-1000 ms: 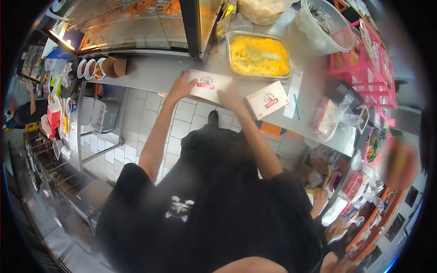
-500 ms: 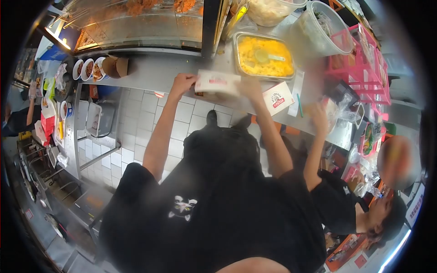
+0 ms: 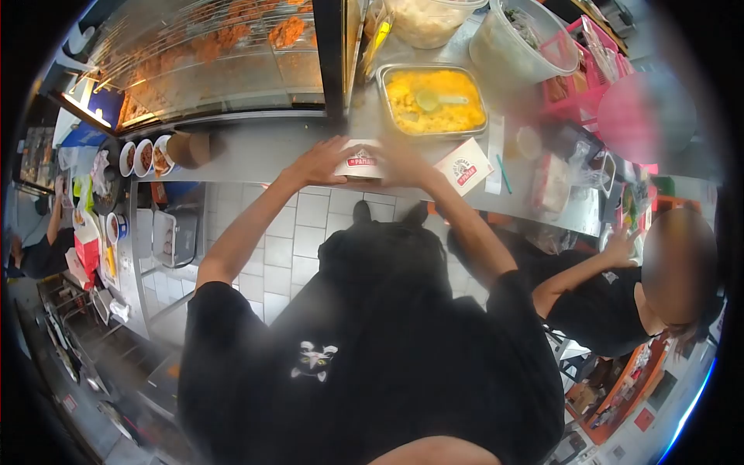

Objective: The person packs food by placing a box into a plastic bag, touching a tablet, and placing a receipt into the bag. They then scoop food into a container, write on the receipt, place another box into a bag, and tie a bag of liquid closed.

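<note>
A white paper food box [image 3: 361,160] with red print sits at the front edge of the steel counter, between my two hands. My left hand [image 3: 324,161] is closed round its left side. On the other side, my right hand [image 3: 404,164] grips the box's right edge, its fingers blurred. A second printed food box [image 3: 463,166] lies to the right of my right hand. Just behind them stands a metal tray [image 3: 484,124] of yellow food, with a pale scoop [image 3: 446,99] resting in it.
A glass warming cabinet [image 3: 217,62] with fried pieces stands at the back left. Several paper cups [image 3: 146,157] are left of my hands. A green straw [image 3: 504,176], clear tubs [image 3: 515,43] and a pink basket [image 3: 570,93] lie rightward. A co-worker [image 3: 597,302] is close on my right.
The flat, stretched carton between my hands now looks like a shaped box, and my hands are closer together. The co-worker's hand has moved off the counter to the right. My view has shifted slightly.
</note>
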The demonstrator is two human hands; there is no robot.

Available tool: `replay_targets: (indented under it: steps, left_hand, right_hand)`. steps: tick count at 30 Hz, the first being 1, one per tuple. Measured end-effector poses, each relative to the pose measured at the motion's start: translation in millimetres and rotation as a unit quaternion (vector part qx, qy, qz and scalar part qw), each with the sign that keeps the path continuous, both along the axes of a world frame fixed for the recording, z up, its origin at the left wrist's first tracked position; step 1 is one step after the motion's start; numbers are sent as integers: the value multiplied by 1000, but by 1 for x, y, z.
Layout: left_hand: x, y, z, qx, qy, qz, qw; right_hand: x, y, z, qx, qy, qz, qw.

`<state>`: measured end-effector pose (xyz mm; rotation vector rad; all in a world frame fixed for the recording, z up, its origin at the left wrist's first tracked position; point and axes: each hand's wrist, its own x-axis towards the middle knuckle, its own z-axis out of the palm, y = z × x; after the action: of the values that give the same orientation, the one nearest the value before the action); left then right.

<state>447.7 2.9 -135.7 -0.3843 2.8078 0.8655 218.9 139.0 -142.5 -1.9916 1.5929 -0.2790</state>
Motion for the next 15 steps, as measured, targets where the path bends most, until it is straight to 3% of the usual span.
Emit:
replay_targets:
  steps: [1, 3, 6, 8, 10, 15]
  left_hand:
    - [3, 5, -14, 1, 0, -3, 1000]
    - [11, 16, -36, -136, 59, 3, 989]
    - [18, 32, -36, -198, 71, -6, 978]
    - [17, 37, -26, -170, 78, 8, 982]
    - [13, 43, -18, -143, 89, 15, 986]
    - [-2, 45, -28, -161, 140, 51, 976]
  right_hand:
    - [-1, 2, -12, 1, 0, -3, 1000]
    - [1, 6, -35, -145, 54, 45, 987]
    - [4, 26, -31, -164, 103, 61, 979]
    - [4, 32, -28, -190, 113, 53, 974]
    - [3, 36, -18, -203, 36, 44, 977]
    - [9, 37, -43, -229, 65, 46, 970]
